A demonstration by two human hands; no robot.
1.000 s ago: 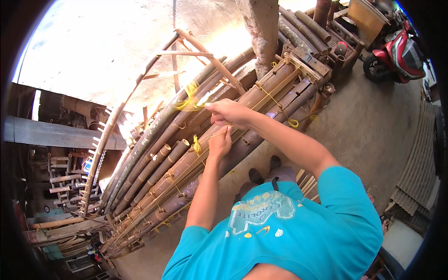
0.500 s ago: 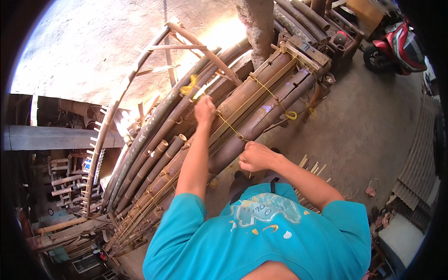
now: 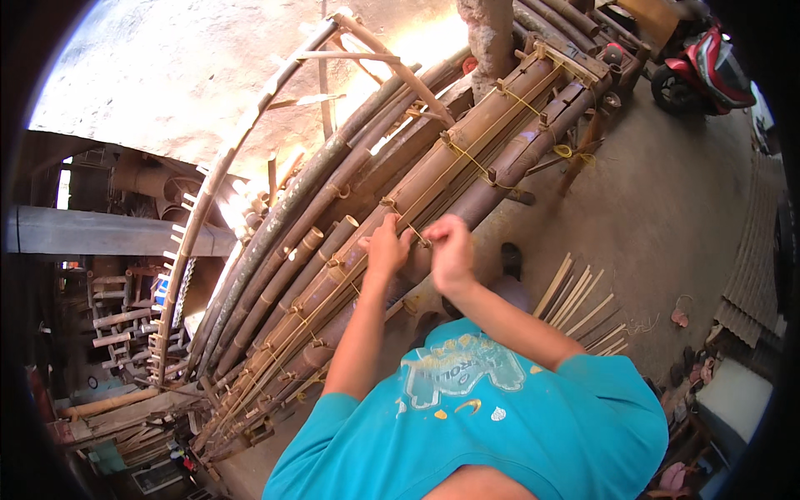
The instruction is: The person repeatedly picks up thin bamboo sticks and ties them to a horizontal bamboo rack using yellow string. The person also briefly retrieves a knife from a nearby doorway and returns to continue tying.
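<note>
A long frame of thick brown bamboo poles [image 3: 486,127] slants across in front of me, wound with thin yellow cord [image 3: 467,156] around short pegs. My left hand [image 3: 387,248] rests on the pole just below one of these pegs [image 3: 388,202], its fingers spread and the index fingertip near the cord. Close to its right, my right hand [image 3: 451,252] is curled beside another peg on the near pole, its fingers closed at a stretch of the cord. Blur and the curled fingers partly hide the cord there.
Beyond the frame lie more bamboo poles [image 3: 287,197] and a curved rack with pegs [image 3: 218,167]. Thin bamboo strips [image 3: 575,296] lie on the floor to the right. A concrete post [image 3: 487,42] stands behind, and a red motorbike [image 3: 708,75] is parked at far right.
My left hand has come down and back from beyond the frame, where yellow cord trailed from it. My right hand has moved up onto the near pole, so both hands are now close together.
</note>
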